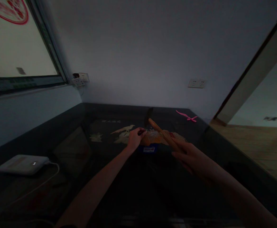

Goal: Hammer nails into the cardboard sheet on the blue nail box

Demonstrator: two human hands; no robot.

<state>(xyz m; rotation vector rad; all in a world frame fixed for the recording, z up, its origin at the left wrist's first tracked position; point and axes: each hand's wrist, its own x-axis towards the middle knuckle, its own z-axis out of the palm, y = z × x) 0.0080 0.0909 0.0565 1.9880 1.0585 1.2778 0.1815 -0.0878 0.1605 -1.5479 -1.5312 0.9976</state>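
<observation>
My right hand (pixel 188 153) is wrapped round the wooden handle of a hammer (pixel 161 130). The hammer is tilted, its dark head up and to the left, above and just behind my left hand. My left hand (pixel 135 138) is closed in a pinch at the left end of an orange-brown piece (pixel 154 137) with pale bits on top. A small dark thing shows at its fingertips, too dim to name. Under the orange-brown piece is a blue box (pixel 149 148) with a white label. Crumpled, pale brown material (pixel 176 136) lies to the right, partly behind the hammer handle.
The dark, glossy table (pixel 119 202) bears a pale bird picture (pixel 124 131). A white power bank (pixel 23 164) with a cable lies at the left. A pink ribbon (pixel 188 117) lies near the back right corner. Wall sockets (pixel 196 83) are behind the table.
</observation>
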